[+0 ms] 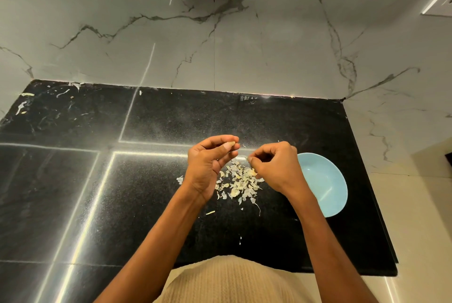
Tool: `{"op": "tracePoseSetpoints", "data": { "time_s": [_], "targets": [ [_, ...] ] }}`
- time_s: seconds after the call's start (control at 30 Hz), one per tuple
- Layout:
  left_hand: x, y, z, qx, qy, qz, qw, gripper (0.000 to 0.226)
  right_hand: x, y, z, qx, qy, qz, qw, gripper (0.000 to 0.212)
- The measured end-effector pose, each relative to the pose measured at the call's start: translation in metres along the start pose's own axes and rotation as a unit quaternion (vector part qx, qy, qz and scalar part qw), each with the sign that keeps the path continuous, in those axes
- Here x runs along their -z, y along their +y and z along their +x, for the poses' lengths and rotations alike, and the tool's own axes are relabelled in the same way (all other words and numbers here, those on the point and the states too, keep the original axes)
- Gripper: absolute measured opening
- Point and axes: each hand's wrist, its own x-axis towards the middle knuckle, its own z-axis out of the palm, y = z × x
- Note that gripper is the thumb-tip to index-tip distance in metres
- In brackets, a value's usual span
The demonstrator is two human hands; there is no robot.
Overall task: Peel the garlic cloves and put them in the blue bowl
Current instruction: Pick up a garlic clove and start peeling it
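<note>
Pale garlic clove (231,144) pinched at fingertips; blue bowl (325,184) upright, right.

Dim, sharp wide-angle view; streaky glare on black countertop (146,180).

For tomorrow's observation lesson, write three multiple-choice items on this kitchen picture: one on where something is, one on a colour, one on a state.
1. Where does the bowl stand?
A. by the person's right hand
B. by the left hand
C. against the back wall

2. What colour is the counter?
A. white
B. black
C. brown

3. What is the left hand doing?
A. lying flat on the counter
B. pinching a garlic clove at its fingertips
C. lifting the bowl

Answers:
1. A, the bowl sits just beyond the right hand, partly hidden by the wrist.
2. B, the counter is dark speckled stone below a pale marbled wall.
3. B, a pale garlic clove shows in the grip of thumb and fingers, raised above the pile of peels.
</note>
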Motion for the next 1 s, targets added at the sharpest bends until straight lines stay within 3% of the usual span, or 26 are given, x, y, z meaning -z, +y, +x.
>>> {"op": "tracePoseSetpoints", "data": {
  "time_s": [0.33,0.53,0.67,0.9,1.0],
  "targets": [
    [-0.002,-0.004,-0.003,-0.002,0.027,0.06,0.998,0.013,-0.006,0.015,0.001,-0.023,-0.025,-0.051,0.998,0.015],
    [-0.002,-0.007,-0.002,0.001,0.039,0.096,0.995,0.013,-0.006,0.018,0.001,-0.029,-0.021,-0.048,0.998,0.021],
    [-0.002,-0.011,-0.001,0.007,0.053,0.133,0.99,0.013,-0.004,0.016,-0.001,-0.034,-0.027,-0.008,0.999,0.015],
    [-0.01,-0.02,0.005,0.017,0.081,0.184,0.979,0.014,-0.014,0.012,-0.02,0.074,0.001,0.046,0.996,0.026],
    [-0.018,-0.024,0.007,0.015,0.084,0.202,0.976,0.017,-0.014,0.021,-0.024,0.077,0.042,0.046,0.995,0.024]
  ]
}}
